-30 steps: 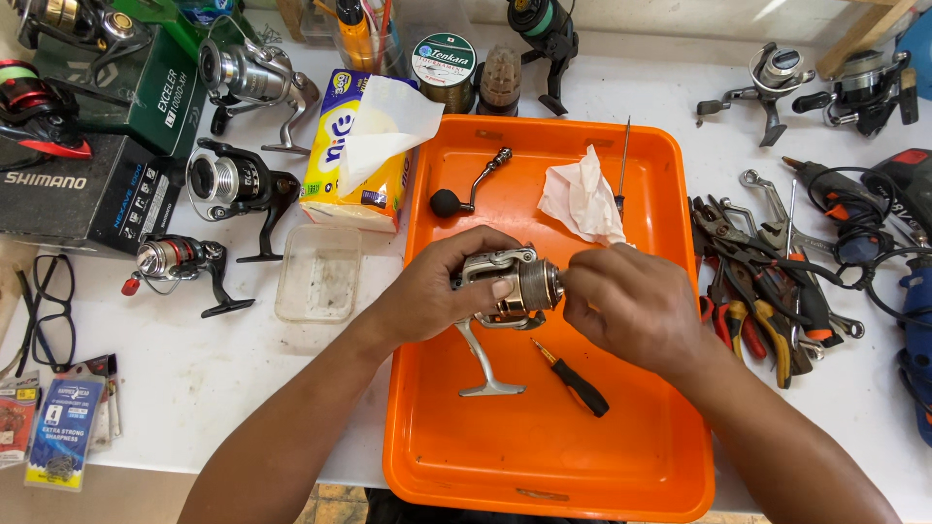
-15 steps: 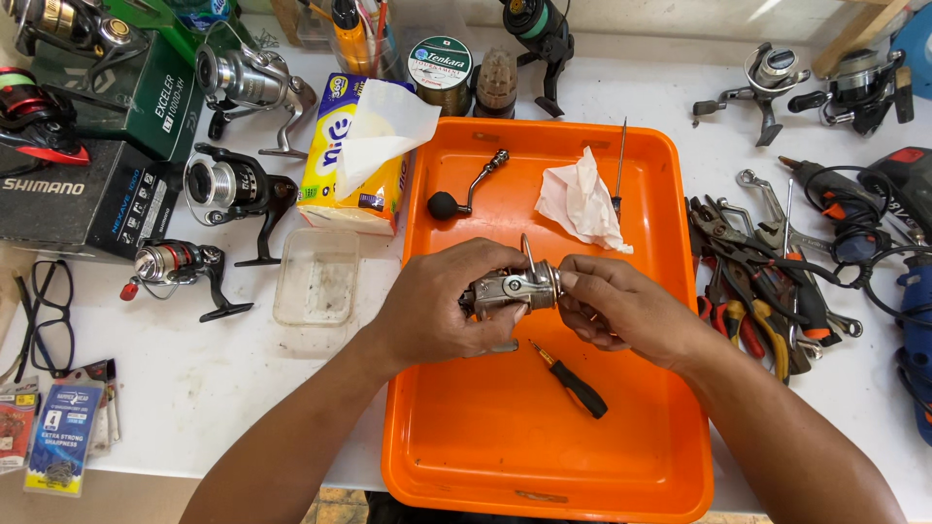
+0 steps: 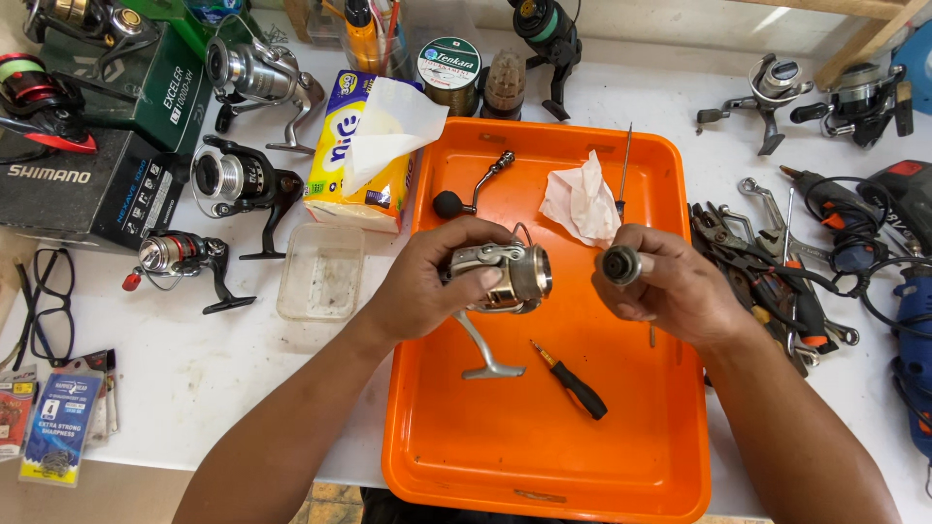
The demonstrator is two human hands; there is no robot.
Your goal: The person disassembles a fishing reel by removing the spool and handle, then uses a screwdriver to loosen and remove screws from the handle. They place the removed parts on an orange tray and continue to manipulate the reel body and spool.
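White cluttered workbench (image 3: 243,378), orange tray (image 3: 505,446): left hand (image 3: 427,286) grips reel body (image 3: 500,277), right hand (image 3: 670,291) holds spool (image 3: 619,264).

Both hands raised, apart; left hand (image 3: 427,286) gripping; right hand (image 3: 670,291) pinching.

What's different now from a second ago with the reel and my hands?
The right hand has drawn away rightward from the reel, now holding a small round part off it. The left hand still grips the reel. Screwdriver, crank handle and tissue lie unmoved in the orange tray.
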